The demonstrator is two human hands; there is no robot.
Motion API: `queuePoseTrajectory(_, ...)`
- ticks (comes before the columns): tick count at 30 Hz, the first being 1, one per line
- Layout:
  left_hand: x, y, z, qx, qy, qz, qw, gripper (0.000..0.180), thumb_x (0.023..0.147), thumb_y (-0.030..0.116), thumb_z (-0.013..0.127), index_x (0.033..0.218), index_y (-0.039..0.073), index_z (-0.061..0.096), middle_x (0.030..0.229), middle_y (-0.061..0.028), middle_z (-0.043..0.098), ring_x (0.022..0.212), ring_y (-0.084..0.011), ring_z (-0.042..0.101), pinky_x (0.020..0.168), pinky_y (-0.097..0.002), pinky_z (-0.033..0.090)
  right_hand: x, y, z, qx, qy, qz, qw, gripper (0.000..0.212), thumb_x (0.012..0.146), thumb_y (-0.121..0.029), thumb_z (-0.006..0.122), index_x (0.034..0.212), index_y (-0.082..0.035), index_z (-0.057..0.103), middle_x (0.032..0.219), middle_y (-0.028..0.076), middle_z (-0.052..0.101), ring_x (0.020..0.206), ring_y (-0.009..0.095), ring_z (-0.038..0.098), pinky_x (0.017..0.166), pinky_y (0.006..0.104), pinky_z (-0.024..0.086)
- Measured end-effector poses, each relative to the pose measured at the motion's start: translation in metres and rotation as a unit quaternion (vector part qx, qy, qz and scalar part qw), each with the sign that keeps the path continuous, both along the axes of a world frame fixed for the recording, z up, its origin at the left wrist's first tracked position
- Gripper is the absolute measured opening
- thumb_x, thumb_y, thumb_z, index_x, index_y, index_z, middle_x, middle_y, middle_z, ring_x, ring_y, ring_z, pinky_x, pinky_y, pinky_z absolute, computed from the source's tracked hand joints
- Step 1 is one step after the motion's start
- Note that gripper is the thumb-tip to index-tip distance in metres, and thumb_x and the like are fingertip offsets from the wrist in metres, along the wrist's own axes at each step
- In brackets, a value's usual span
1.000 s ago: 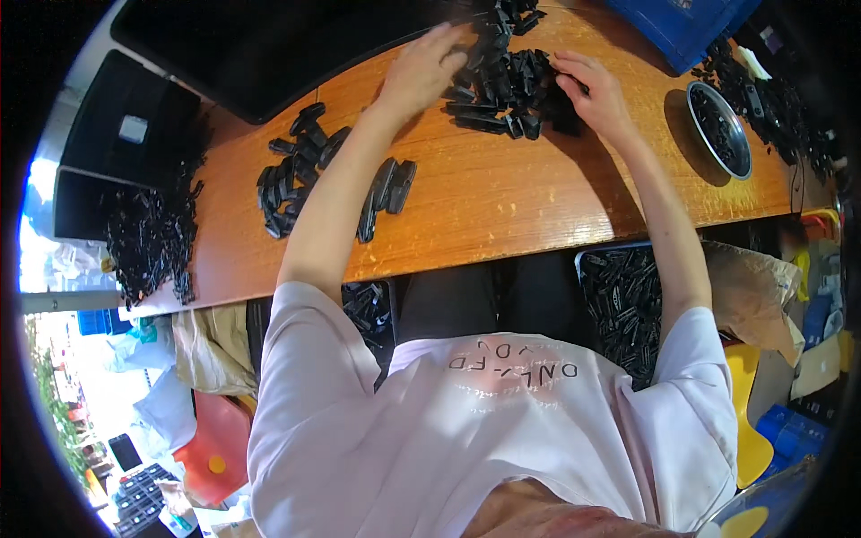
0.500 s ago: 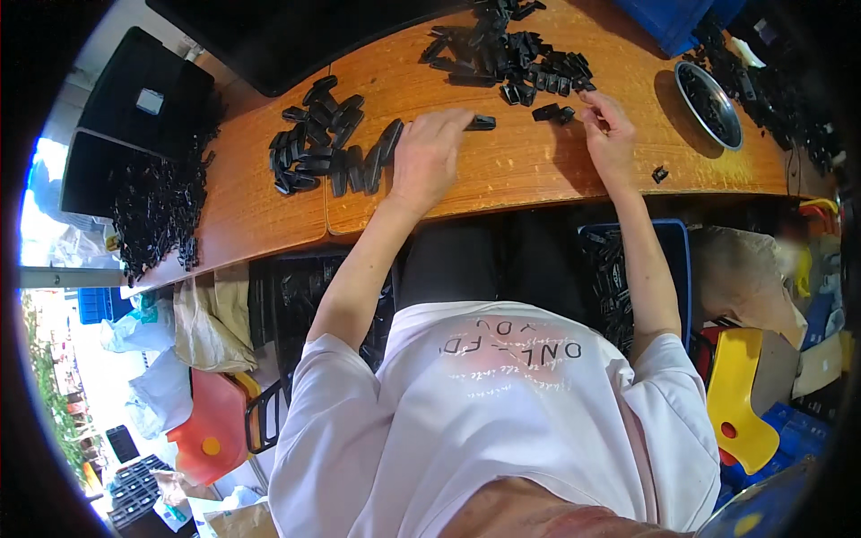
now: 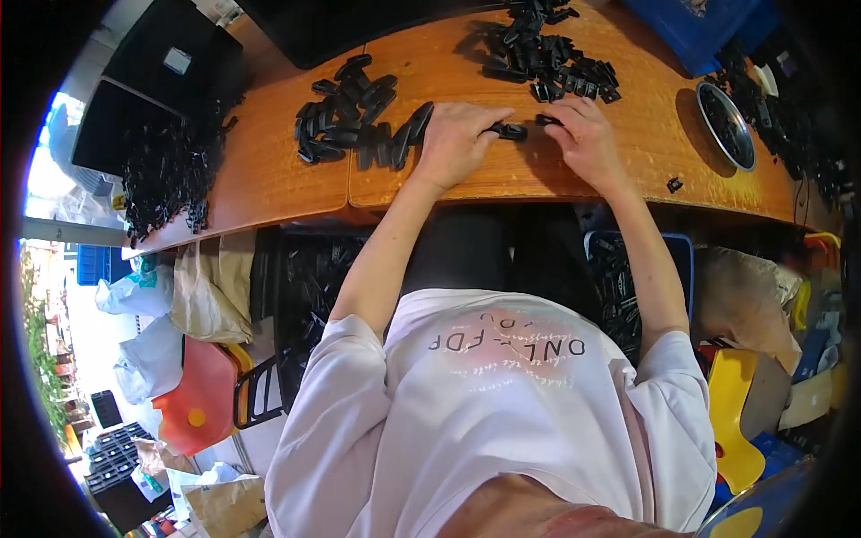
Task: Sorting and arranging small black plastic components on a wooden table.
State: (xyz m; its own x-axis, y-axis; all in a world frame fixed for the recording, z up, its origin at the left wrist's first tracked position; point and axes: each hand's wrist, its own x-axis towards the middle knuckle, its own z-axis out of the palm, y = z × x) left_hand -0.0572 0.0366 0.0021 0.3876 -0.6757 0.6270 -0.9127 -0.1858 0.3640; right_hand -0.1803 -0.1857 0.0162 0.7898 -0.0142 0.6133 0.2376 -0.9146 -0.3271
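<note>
Over the wooden table [image 3: 430, 76], my left hand [image 3: 453, 142] is closed on an oblong black plastic part [image 3: 511, 132] that sticks out past its fingertips. Facing it, my right hand [image 3: 583, 143] pinches a small black plastic piece [image 3: 545, 119], mostly covered by the fingers. A small gap separates the two parts. Left of my left hand lies a cluster of longer black parts [image 3: 341, 112], a few of them almost touching the hand. Beyond my right hand spreads a heap of black pieces [image 3: 547, 58].
At the right stands a round metal dish [image 3: 725, 125] with black pieces inside. One loose small piece [image 3: 674, 185] lies near the front edge. A blue bin [image 3: 691, 31] is at the back right, and many black bits pile up by a black box [image 3: 130, 134] at the left.
My right hand has moved left toward my left hand and now pinches a small black piece. My left hand stays on its oblong part. The whole view has shifted slightly.
</note>
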Motion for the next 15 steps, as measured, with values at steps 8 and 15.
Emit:
queuePoseTrajectory(8, 0.004, 0.004, 0.002, 0.050, 0.065, 0.018, 0.996, 0.038, 0.083, 0.021, 0.075, 0.120, 0.017, 0.075, 0.104, -0.0043, 0.078, 0.102, -0.0274, 0.067, 0.098, -0.0387, 0.044, 0.004, 0.016, -0.026, 0.184, 0.049, 0.061, 0.980, 0.026, 0.084, -0.003, 0.076, 0.109, -0.003, 0.075, 0.103, 0.015, 0.073, 0.096, 0.033, 0.067, 0.084, 0.0403, 0.053)
queuePoseTrajectory(15, 0.008, -0.005, 0.003, 0.003, 0.093, -0.017, 0.995, 0.034, 0.083, 0.017, 0.074, 0.117, 0.015, 0.074, 0.099, -0.0069, 0.077, 0.100, -0.0289, 0.068, 0.096, -0.0419, 0.045, 0.030, 0.032, -0.019, 0.098, -0.010, 0.096, 0.991, 0.018, 0.078, 0.000, 0.079, 0.096, -0.001, 0.076, 0.088, 0.013, 0.071, 0.088, 0.031, 0.066, 0.077, 0.0400, 0.053)
